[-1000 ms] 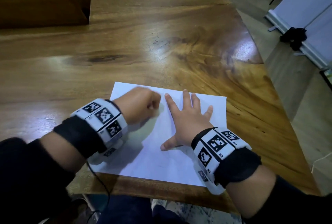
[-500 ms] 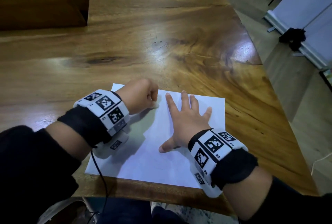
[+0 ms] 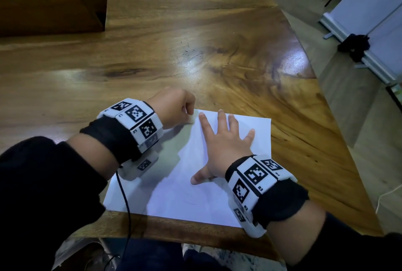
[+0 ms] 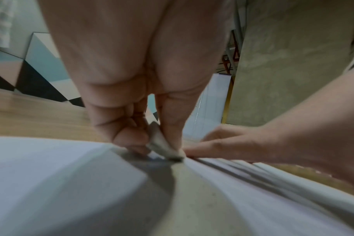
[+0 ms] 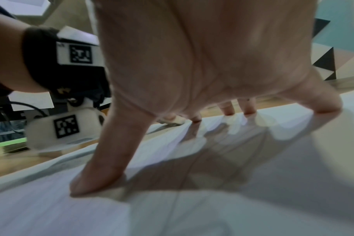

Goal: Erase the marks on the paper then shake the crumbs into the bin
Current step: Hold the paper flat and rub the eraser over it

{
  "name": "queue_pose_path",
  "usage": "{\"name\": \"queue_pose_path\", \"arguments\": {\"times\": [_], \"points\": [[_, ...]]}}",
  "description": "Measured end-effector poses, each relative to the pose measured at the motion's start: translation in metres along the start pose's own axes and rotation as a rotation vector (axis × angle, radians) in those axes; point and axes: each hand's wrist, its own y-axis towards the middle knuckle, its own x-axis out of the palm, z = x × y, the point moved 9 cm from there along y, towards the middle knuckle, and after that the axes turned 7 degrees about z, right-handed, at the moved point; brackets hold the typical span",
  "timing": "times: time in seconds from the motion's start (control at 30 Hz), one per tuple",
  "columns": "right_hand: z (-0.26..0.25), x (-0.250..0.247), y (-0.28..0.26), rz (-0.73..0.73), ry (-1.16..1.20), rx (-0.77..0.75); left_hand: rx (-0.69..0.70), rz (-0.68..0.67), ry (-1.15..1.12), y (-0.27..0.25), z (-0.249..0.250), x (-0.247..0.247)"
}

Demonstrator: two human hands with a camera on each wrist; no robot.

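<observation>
The paper (image 3: 195,183) is lying at the bench (image 3: 195,42) edge, the right hand (image 3: 224,146) pressing it flat with fingers spread while the left hand (image 3: 176,107) is pinching an eraser (image 4: 162,143) at the far corner; hard rubbing there is risking a crumpled or torn sheet.

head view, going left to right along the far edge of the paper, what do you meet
left hand → eraser pinched in its fingers → right hand with fingers spread flat on the paper → bare far right corner of the sheet → wooden table
</observation>
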Motion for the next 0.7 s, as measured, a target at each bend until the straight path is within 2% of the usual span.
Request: {"name": "queue_pose_path", "arguments": {"times": [0.07, 0.13, 0.2, 0.3, 0.33, 0.43, 0.5, 0.57, 0.7], "points": [[0.000, 0.000, 0.000, 0.001, 0.001, 0.000, -0.009, 0.093, -0.039, 0.006, 0.002, -0.008], [0.000, 0.000, 0.001, -0.001, 0.000, 0.003, -0.005, 0.129, -0.008, 0.006, 0.004, -0.009], [0.000, 0.000, 0.000, 0.000, 0.002, 0.001, 0.024, 0.068, 0.031, -0.002, 0.005, 0.001], [0.000, -0.001, 0.000, 0.005, 0.007, 0.001, 0.033, -0.113, 0.025, -0.013, 0.005, 0.014], [0.001, 0.000, 0.000, 0.002, 0.005, 0.001, 0.027, -0.125, 0.024, -0.011, 0.006, 0.012], [0.001, 0.001, 0.000, 0.003, 0.003, 0.002, 0.016, 0.057, 0.028, 0.008, 0.009, -0.010], [0.001, 0.002, 0.001, 0.004, -0.001, 0.005, 0.022, 0.121, 0.046, 0.008, 0.012, -0.012], [0.001, 0.002, 0.001, 0.002, 0.001, 0.004, 0.045, 0.085, 0.053, -0.006, 0.010, -0.001], [0.001, 0.001, 0.001, 0.008, 0.014, 0.000, 0.070, -0.117, 0.055, -0.028, 0.004, 0.022]]}}
